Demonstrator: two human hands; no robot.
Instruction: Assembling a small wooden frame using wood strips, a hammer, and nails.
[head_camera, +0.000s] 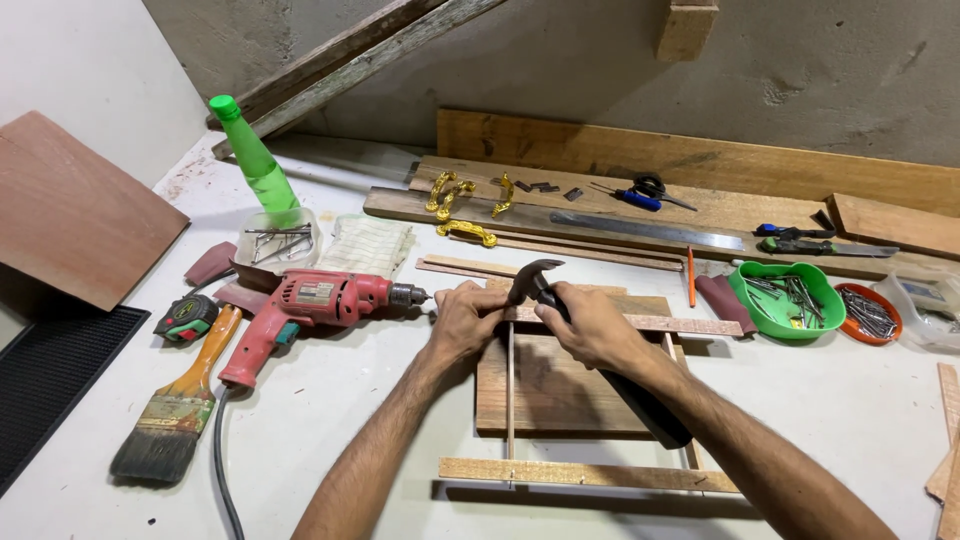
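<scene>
Right hand (592, 325) grips claw hammer (533, 277) near head for control; left hand (462, 318) pinches, probably nail, steadying wooden slat (640, 322).

Both bare forearms reach from the near edge toward the middle, the left hand (462, 322) curled with fingers pinched together, the right hand (592, 327) clenched in a fist just beside it.
</scene>
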